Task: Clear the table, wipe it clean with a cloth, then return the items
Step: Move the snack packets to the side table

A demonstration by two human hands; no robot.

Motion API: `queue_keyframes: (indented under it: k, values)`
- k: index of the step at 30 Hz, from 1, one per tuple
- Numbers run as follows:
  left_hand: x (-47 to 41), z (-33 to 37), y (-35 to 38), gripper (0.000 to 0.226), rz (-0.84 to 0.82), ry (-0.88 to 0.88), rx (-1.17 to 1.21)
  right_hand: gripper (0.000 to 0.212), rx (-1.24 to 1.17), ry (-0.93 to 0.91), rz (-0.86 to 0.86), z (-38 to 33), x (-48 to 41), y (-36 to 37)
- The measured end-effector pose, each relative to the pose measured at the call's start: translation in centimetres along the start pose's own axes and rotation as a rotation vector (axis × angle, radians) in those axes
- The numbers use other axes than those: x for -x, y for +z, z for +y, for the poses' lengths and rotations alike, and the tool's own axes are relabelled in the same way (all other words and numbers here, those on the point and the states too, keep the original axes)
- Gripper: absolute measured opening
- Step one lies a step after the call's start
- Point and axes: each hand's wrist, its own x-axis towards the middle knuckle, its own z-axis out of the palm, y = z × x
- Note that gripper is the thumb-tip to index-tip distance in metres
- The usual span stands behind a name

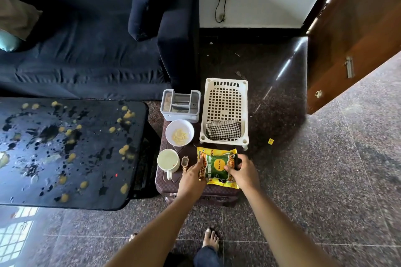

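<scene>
Our left hand (pixel 191 178) rests fingers on the left edge of the snack packet (pixel 219 168), grip unclear; our right hand (pixel 244 172) clasps its right edge, on the stool (pixel 217 195). Just beyond, nearer our right hand, the checked cloth (pixel 223 129) lies crosswise in the white basket (pixel 225 84).

One each: packet (pixel 219 166), bowl (pixel 171 125), mug (pixel 168 174), watch (pixel 184 161), organiser (pixel 180 117), basket (pixel 225 80) (one checked cloth (pixel 223 129) inside).

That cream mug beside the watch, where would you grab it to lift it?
By its handle, reaching from the near side: the mug stands upright with the handle pointing toward the person. The watch crowds its right side. The left hand and right hand hold the snack packet now.
</scene>
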Motion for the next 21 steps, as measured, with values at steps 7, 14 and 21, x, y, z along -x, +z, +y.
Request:
queue_keyframes:
  k: [7,14,21]
  values:
    - [-0.1,3.0,-1.4,0.066,0.330,0.290,-0.070,0.064,-0.059,-0.155,0.230,-1.8,-1.1,-2.0]
    - [-5.9,5.6,-2.6,0.058,0.058,0.208,-0.398,0.050,0.375,-0.429,0.112,-5.4,-7.4,-3.2]
    - [-7.5,4.0,-1.6,0.055,-0.017,0.185,-0.556,0.072,0.704,-0.437,-0.072,-7.0,-12.4,-2.0]
